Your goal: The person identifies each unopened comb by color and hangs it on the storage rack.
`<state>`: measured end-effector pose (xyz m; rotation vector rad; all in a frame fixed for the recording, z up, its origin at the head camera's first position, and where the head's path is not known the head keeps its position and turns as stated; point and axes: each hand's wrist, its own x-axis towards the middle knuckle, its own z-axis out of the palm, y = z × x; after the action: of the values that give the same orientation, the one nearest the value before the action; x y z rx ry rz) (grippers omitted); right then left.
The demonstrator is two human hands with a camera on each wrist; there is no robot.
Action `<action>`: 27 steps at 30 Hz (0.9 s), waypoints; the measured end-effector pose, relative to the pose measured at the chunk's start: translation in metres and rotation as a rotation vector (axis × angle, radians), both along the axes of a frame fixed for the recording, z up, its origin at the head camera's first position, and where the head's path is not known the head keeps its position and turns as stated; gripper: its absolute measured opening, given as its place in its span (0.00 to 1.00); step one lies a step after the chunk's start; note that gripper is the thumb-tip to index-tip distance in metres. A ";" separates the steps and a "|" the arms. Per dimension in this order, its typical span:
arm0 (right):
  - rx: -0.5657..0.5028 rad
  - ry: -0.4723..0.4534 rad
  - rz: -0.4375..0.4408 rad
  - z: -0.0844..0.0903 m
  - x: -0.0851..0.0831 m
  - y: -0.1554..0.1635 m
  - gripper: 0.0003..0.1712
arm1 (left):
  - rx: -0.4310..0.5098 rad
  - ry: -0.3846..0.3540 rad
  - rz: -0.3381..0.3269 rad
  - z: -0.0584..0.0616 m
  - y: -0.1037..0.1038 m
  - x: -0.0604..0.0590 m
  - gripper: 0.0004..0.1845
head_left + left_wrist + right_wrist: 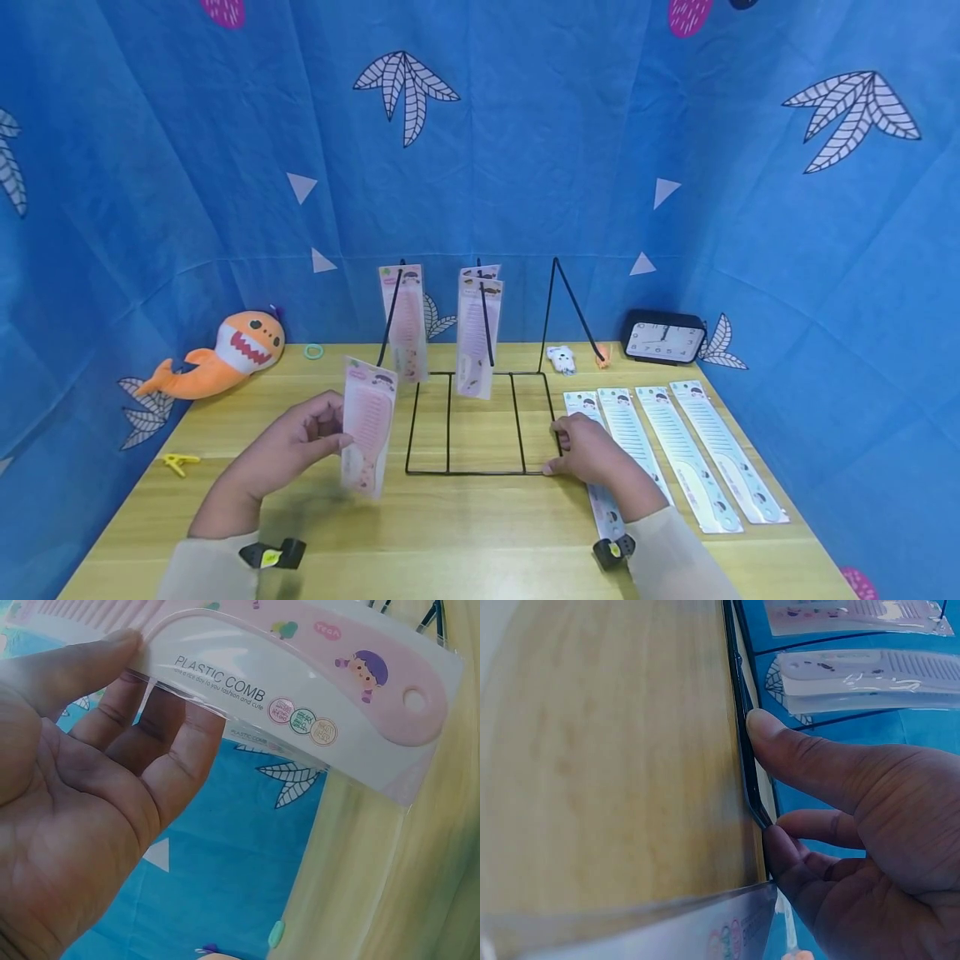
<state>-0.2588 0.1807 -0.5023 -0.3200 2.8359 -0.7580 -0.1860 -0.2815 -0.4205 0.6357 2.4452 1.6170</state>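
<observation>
My left hand (311, 433) pinches a packaged pink plastic comb (369, 425) between thumb and fingers, upright, just left of a black wire display rack (480, 474). In the left wrist view its clear sleeve (375, 769) shows the words "PLASTIC COMB" and a small cartoon child. At the rack's front right corner, my right hand (588, 454) grips the base wire, thumb on the front rod and fingers at the side. From the rack's left hook hangs another packaged pink comb (405, 325). Packaged purple combs (474, 342) hang from the middle hook, one behind another. The right hook (576, 308) carries nothing.
Several packaged light-blue combs (678, 458) lie in a row at the right, the nearest partly under my right forearm. A black clock (663, 337), a white bear figure (561, 359), an orange shark plush (217, 354), a green ring (313, 352) and a yellow clip (178, 462) also sit around the table.
</observation>
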 end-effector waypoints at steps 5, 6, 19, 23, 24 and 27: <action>0.007 0.004 0.002 0.000 0.000 0.000 0.46 | 0.007 -0.014 -0.002 -0.001 0.001 0.000 0.11; 0.006 0.006 0.003 0.000 0.000 0.000 0.46 | 0.007 -0.014 -0.002 -0.001 0.001 0.000 0.12; -0.009 -0.011 -0.003 0.002 0.000 0.000 0.46 | -0.011 -0.025 0.024 -0.001 0.005 0.000 0.11; -0.007 -0.009 -0.003 0.001 0.000 0.000 0.46 | 0.006 -0.054 0.030 -0.001 0.006 0.000 0.12; -0.006 -0.007 -0.002 0.001 0.000 0.000 0.46 | 0.010 -0.062 0.032 -0.001 0.006 -0.001 0.12; 0.000 -0.002 0.000 0.001 0.000 0.000 0.46 | 0.023 -0.073 0.041 -0.002 0.007 -0.002 0.12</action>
<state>-0.2585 0.1807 -0.5012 -0.3184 2.8338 -0.7581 -0.1882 -0.2743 -0.4225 0.5238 2.4064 1.6550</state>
